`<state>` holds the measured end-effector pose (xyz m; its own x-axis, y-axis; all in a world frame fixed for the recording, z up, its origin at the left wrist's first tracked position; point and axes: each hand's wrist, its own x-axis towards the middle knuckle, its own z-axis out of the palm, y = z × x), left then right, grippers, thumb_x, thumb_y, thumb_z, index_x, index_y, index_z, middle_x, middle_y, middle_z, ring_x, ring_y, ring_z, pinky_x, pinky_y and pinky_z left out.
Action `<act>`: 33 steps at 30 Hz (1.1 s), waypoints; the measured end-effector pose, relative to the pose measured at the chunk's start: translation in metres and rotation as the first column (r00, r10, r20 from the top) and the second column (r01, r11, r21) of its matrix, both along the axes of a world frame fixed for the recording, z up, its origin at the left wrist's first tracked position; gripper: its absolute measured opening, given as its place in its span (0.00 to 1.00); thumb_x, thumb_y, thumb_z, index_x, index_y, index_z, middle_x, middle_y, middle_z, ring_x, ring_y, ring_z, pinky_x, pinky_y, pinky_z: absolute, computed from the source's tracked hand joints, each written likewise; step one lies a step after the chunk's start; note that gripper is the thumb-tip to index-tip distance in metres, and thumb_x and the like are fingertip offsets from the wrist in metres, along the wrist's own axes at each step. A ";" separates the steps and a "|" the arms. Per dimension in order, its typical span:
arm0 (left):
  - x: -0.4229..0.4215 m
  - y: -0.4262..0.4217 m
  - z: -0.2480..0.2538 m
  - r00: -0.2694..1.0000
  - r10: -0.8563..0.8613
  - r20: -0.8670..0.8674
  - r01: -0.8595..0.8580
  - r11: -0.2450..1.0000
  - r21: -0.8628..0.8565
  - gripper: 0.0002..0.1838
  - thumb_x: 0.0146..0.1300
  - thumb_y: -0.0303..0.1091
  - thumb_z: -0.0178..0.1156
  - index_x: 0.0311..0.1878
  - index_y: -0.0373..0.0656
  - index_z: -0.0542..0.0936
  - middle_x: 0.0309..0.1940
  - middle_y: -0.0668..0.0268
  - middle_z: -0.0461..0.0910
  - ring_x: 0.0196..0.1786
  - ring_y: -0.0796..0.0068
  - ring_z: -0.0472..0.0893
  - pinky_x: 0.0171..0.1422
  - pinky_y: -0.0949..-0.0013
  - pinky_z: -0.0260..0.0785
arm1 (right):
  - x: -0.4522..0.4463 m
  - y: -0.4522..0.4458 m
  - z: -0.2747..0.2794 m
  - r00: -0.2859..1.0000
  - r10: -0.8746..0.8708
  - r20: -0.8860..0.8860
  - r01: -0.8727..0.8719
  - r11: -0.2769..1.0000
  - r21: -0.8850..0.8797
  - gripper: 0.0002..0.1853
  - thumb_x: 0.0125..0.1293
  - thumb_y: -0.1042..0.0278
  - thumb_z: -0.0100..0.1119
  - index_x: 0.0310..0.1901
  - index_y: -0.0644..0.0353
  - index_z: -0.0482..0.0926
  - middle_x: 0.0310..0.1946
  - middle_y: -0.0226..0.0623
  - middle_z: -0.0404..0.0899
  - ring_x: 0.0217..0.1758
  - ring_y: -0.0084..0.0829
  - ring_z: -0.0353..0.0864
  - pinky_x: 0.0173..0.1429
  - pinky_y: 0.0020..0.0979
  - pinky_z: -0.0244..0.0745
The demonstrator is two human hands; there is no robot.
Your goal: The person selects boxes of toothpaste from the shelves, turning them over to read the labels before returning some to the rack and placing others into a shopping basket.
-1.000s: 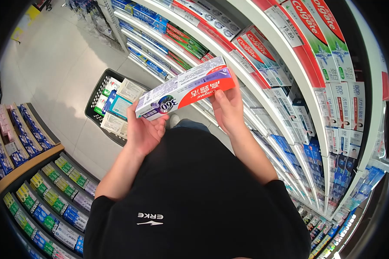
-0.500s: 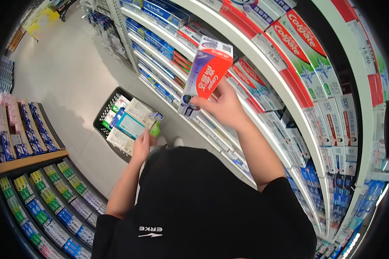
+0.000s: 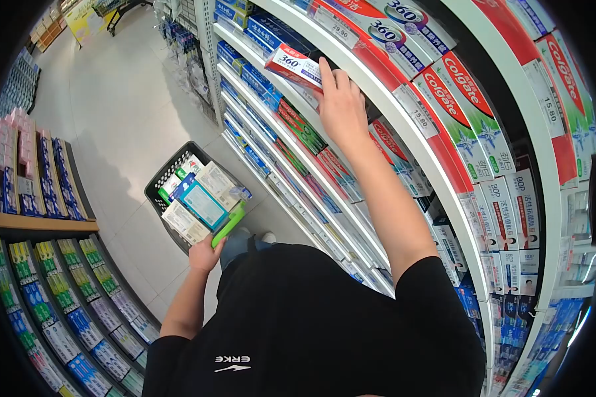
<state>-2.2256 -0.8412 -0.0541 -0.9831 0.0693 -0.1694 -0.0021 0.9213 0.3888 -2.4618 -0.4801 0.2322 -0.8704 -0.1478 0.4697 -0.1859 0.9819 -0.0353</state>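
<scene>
My right hand (image 3: 342,106) reaches up to the shelf on the right, its fingers closed around one end of a red and white toothpaste box (image 3: 293,66) marked 360°. The box lies sideways at the shelf's edge, next to dark blue boxes (image 3: 271,32). Part of it is hidden by my fingers. My left hand (image 3: 204,255) is wrapped round the green handle (image 3: 229,223) of a black shopping basket (image 3: 155,188). Inside the basket are several packages, among them a teal box (image 3: 204,205) and cream-coloured boxes (image 3: 184,221).
Colgate boxes (image 3: 449,106) and price labels line the curved white shelves (image 3: 371,66) on my right. Lower left stands a display rack (image 3: 66,278) of toothbrush-like packs. Between them runs the pale tiled floor (image 3: 112,152). A cart (image 3: 116,12) is far off at the top.
My right hand has moved up and away to the shelf, turning the toothpaste box sideways. The green basket handle now shows more clearly in my left hand.
</scene>
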 end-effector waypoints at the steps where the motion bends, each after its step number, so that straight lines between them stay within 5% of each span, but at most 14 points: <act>1: 0.001 0.000 0.003 1.000 0.001 -0.023 -0.001 1.000 0.012 0.28 0.67 0.64 0.59 0.36 0.43 0.82 0.22 0.48 0.83 0.28 0.46 0.85 0.35 0.47 0.78 | 0.002 0.001 -0.003 1.000 -0.014 0.002 0.014 0.999 0.031 0.36 0.68 0.68 0.61 0.77 0.55 0.61 0.56 0.47 0.73 0.56 0.50 0.77 0.59 0.51 0.75; 7: -0.001 0.000 0.004 0.999 0.013 -0.033 -0.013 1.000 0.003 0.29 0.66 0.64 0.60 0.30 0.43 0.78 0.20 0.50 0.81 0.28 0.45 0.85 0.34 0.47 0.77 | -0.007 0.000 -0.001 0.984 -0.121 0.134 0.116 0.992 0.043 0.37 0.68 0.76 0.53 0.79 0.57 0.57 0.63 0.63 0.71 0.55 0.59 0.82 0.58 0.51 0.80; 8: 0.000 0.000 0.003 0.999 0.012 -0.036 -0.012 1.000 0.003 0.29 0.66 0.64 0.60 0.30 0.43 0.77 0.20 0.50 0.81 0.28 0.45 0.85 0.34 0.47 0.77 | -0.008 0.001 0.005 0.941 -0.154 0.301 0.177 0.983 -0.051 0.39 0.73 0.66 0.57 0.81 0.55 0.51 0.63 0.62 0.71 0.69 0.63 0.71 0.72 0.53 0.68; 12: 0.002 -0.001 0.001 1.000 0.015 -0.026 -0.015 1.000 0.026 0.29 0.67 0.64 0.59 0.29 0.43 0.77 0.20 0.50 0.81 0.28 0.45 0.84 0.34 0.48 0.77 | -0.025 0.013 -0.003 0.907 -0.202 0.370 0.177 0.979 0.103 0.39 0.73 0.65 0.57 0.81 0.57 0.51 0.67 0.66 0.67 0.74 0.63 0.64 0.78 0.50 0.59; 14: 0.002 0.000 0.003 0.999 0.021 -0.029 -0.020 0.999 0.033 0.30 0.67 0.64 0.59 0.29 0.43 0.78 0.21 0.50 0.81 0.28 0.45 0.84 0.34 0.48 0.78 | -0.031 0.012 -0.003 0.883 -0.228 0.409 0.205 0.974 0.100 0.37 0.70 0.71 0.52 0.79 0.64 0.53 0.70 0.68 0.64 0.63 0.59 0.77 0.69 0.49 0.73; 16: 0.003 0.001 0.004 0.999 0.024 -0.040 -0.022 0.999 0.037 0.30 0.67 0.64 0.59 0.29 0.43 0.78 0.21 0.50 0.81 0.29 0.45 0.84 0.34 0.48 0.78 | -0.034 0.010 -0.003 0.860 -0.252 0.443 0.238 0.967 0.088 0.37 0.69 0.71 0.51 0.78 0.66 0.53 0.72 0.69 0.62 0.64 0.58 0.76 0.68 0.49 0.73; 19: 0.004 0.002 0.003 0.998 0.023 -0.064 -0.021 0.999 0.027 0.30 0.68 0.65 0.58 0.29 0.43 0.78 0.21 0.50 0.82 0.29 0.45 0.85 0.35 0.48 0.78 | -0.039 0.010 -0.003 0.825 -0.285 0.488 0.297 0.953 0.055 0.41 0.72 0.63 0.56 0.80 0.64 0.48 0.73 0.70 0.59 0.81 0.61 0.54 0.82 0.48 0.56; 20: 0.003 0.001 0.003 0.998 0.024 -0.058 -0.022 0.999 0.023 0.30 0.68 0.65 0.58 0.29 0.43 0.78 0.21 0.50 0.82 0.29 0.45 0.85 0.35 0.48 0.78 | -0.059 0.032 -0.038 0.904 -0.233 0.357 0.260 0.965 -0.029 0.41 0.70 0.63 0.60 0.79 0.64 0.52 0.71 0.69 0.63 0.79 0.60 0.59 0.80 0.49 0.60; 26: -0.001 0.001 0.005 0.999 0.019 -0.029 -0.018 1.000 0.017 0.30 0.68 0.65 0.58 0.30 0.43 0.78 0.21 0.50 0.82 0.29 0.45 0.85 0.35 0.48 0.78 | -0.054 0.037 -0.036 0.943 -0.163 0.289 0.184 0.982 -0.049 0.38 0.64 0.64 0.69 0.72 0.65 0.61 0.63 0.68 0.72 0.69 0.62 0.72 0.72 0.49 0.70; 33: 0.000 -0.002 0.004 1.000 0.013 -0.001 -0.013 0.999 0.029 0.30 0.68 0.65 0.57 0.33 0.43 0.80 0.24 0.50 0.83 0.31 0.45 0.85 0.37 0.48 0.78 | -0.053 0.028 -0.027 0.928 -0.152 0.339 0.199 0.974 -0.106 0.33 0.64 0.66 0.69 0.66 0.67 0.64 0.57 0.67 0.76 0.63 0.61 0.77 0.68 0.49 0.75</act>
